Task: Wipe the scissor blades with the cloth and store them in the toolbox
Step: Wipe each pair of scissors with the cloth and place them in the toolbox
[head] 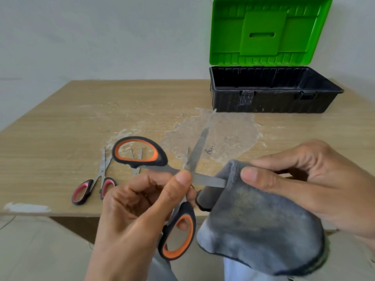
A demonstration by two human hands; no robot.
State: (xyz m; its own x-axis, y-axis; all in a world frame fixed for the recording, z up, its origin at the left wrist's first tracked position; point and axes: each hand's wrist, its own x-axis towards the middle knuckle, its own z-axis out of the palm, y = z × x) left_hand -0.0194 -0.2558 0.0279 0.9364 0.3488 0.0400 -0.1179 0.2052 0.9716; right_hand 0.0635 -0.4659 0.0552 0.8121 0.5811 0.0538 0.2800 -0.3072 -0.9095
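My left hand point(140, 209) grips a pair of orange-and-black scissors point(140, 153) near the pivot, with the blades spread wide. One blade points up and away; the other runs right into a grey cloth point(259, 226). My right hand point(308, 181) pinches that cloth around the blade, thumb on top. The black toolbox point(263, 102) stands at the table's back right with its green lid point(269, 31) upright and open; the part of its inside that I see holds nothing.
A smaller pair of red-and-black scissors point(91, 187) lies on the wooden table point(60, 128) at the left front. Behind my left hand a further small pair point(136, 159) shows only its blade tips. A worn, pale patch marks the table's middle.
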